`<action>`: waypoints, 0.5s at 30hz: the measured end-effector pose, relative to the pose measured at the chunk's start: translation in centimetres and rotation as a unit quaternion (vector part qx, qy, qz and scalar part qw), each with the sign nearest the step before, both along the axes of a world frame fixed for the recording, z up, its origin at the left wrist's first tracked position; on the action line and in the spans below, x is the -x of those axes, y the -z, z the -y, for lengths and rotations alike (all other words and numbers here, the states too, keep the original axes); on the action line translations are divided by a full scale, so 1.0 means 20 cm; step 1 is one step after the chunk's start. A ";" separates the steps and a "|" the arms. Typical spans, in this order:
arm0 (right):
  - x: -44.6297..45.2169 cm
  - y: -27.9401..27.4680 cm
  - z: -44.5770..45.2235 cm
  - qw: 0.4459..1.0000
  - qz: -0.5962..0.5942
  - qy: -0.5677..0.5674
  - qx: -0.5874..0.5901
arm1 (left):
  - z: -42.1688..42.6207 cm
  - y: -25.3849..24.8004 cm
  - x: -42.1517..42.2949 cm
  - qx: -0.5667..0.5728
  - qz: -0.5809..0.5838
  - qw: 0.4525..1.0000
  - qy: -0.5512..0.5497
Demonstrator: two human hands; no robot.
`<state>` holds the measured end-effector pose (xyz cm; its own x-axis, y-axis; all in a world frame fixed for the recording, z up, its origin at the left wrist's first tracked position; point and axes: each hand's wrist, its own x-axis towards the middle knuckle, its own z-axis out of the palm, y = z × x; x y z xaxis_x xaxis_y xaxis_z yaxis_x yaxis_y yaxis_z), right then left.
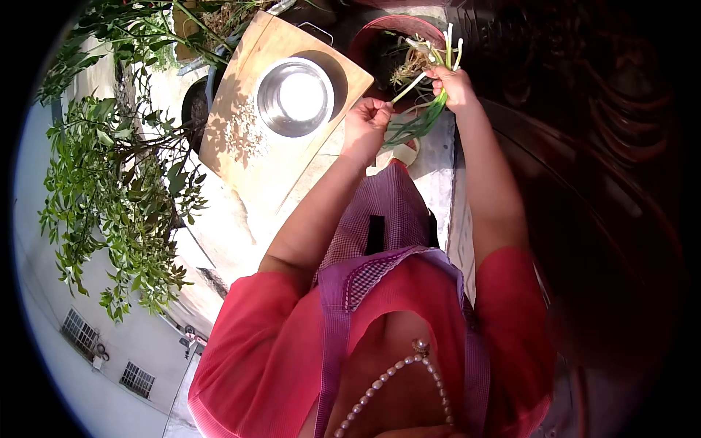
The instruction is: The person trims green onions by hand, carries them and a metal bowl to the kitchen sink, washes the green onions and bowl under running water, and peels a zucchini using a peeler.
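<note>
A bunch of scallions (437, 111) is gripped in my right hand (454, 86), with its white stems pointing up and its green leaves hanging below. My left hand (367, 123) has its fingers closed on a single pale scallion stalk (409, 87), which stretches across to the bunch. Its far end is hidden by my right hand. Just beyond the hands is a red tub (400, 22) with dry, root-like plant scraps (409, 64) in or over it.
A shiny metal bowl (264, 117) stands on a wooden board (237, 80) to the left. Leafy plants (120, 197) rise farther left, beside a dark pot (196, 109). Dark brown, glossy surfaces (584, 182) fill the right side. A shoe (405, 152) shows below the leaves.
</note>
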<state>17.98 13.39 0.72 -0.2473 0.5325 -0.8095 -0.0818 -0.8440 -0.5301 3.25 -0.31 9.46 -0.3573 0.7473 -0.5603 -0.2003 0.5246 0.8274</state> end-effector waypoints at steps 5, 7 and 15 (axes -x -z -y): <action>-0.04 0.02 -0.01 0.987 -0.079 -0.140 0.021 | 0.09 -0.05 -0.04 0.014 0.155 0.984 -0.081; -0.05 0.00 0.01 0.985 -0.091 -0.148 -0.006 | 0.13 -0.02 -0.04 0.005 0.176 0.981 -0.079; -0.04 -0.21 0.31 0.985 -0.168 0.005 -0.028 | 0.11 0.07 -0.08 -0.084 0.182 0.980 -0.019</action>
